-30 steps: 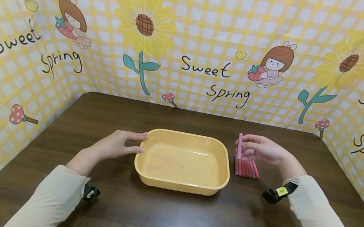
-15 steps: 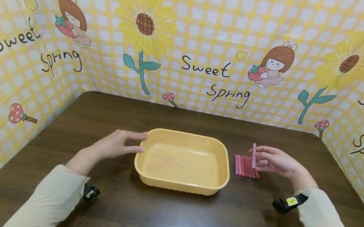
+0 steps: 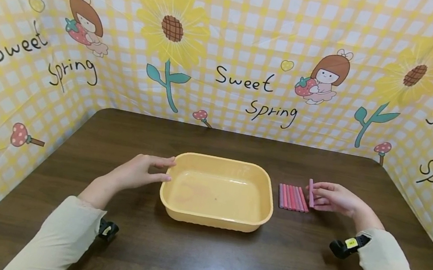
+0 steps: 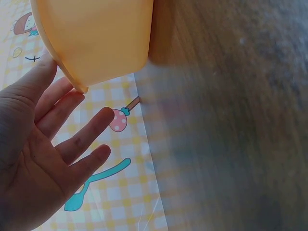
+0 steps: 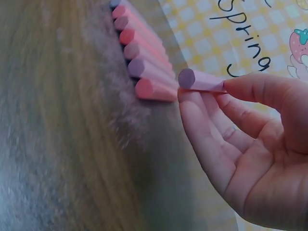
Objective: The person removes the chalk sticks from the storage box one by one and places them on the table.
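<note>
A yellow plastic basin (image 3: 212,221) stands on the table, its floor bare apart from a faint pinkish smudge. At its left rim rests my left hand (image 3: 137,171), fingers and thumb extended and fingertips right at the edge. In the left wrist view the last two fingers stretch away from the basin (image 4: 101,38). My right hand (image 3: 335,198) pinches a light purple chalk stick (image 3: 311,193) between thumb and fingers. That stick is just right of a row of chalk sticks (image 3: 293,198), pink, red and purple, lying side by side. The right wrist view shows the held chalk (image 5: 199,81) near the row's end.
The dark wood table (image 3: 197,263) reaches back to a yellow-checked cloth backdrop (image 3: 240,31) that also rises on both sides. Pale dust marks (image 5: 125,115) lie on the table beside the chalk row. Black wrist cameras (image 3: 344,247) hang under the wrists.
My right hand has moved rightward with the purple chalk, from above the row's left end to just beyond its right end, and lower. The left hand and basin stay in place.
</note>
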Available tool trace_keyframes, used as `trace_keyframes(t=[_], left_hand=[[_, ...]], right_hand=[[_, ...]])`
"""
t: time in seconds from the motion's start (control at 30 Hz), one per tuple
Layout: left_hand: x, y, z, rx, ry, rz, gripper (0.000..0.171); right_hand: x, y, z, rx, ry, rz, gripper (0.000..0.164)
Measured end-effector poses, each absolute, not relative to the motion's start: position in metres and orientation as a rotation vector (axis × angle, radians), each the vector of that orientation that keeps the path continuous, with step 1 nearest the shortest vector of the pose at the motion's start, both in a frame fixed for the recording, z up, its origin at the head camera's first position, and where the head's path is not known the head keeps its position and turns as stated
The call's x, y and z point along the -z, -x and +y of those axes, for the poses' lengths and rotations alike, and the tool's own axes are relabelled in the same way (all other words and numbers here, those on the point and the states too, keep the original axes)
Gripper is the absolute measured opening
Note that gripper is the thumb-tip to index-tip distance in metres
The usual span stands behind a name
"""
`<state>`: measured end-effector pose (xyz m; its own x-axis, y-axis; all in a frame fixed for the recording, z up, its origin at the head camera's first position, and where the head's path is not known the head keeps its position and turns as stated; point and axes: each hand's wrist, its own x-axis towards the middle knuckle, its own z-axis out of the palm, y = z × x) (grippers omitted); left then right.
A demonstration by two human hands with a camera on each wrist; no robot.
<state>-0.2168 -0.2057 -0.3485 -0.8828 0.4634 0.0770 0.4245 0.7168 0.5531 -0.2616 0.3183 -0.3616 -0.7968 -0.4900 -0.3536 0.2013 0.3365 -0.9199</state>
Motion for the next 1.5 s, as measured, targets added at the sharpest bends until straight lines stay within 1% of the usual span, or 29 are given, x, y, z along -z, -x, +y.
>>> trace_keyframes(t=[0.1, 0.2, 0.53, 0.8, 0.97, 1.2, 1.5], left_hand=[[0.349, 0.217, -0.205, -0.907, -0.747, 2.849, 0.051], [0.349, 0.217, -0.205, -0.923, -0.761, 2.85, 0.052], [0.349, 0.217, -0.205, -0.929, -0.762, 2.847, 0.053], [0.348, 0.216, -0.205, -0.919, -0.758, 2.854, 0.051], [0.348, 0.216, -0.205, -0.921, -0.748, 2.852, 0.051], [0.349, 0.216, -0.205, -0.923, -0.75, 2.851, 0.051], [0.35, 0.216, -0.205, -0.934, -0.745, 2.841, 0.052]], right_hand=[[0.365, 0.261, 0.319, 1.439, 0.215, 2.081, 0.05], [0.366, 0.261, 0.318, 1.384, 0.188, 2.138, 0.056], [0.366, 0.263, 0.312, 1.226, 0.129, 2.23, 0.051], [0.368, 0.266, 0.308, 1.197, 0.056, 2.255, 0.05], [0.37, 0.267, 0.309, 1.195, 0.052, 2.268, 0.049], [0.371, 0.264, 0.308, 1.186, 0.063, 2.303, 0.044], [0.371, 0.262, 0.308, 1.177, 0.062, 2.305, 0.045]])
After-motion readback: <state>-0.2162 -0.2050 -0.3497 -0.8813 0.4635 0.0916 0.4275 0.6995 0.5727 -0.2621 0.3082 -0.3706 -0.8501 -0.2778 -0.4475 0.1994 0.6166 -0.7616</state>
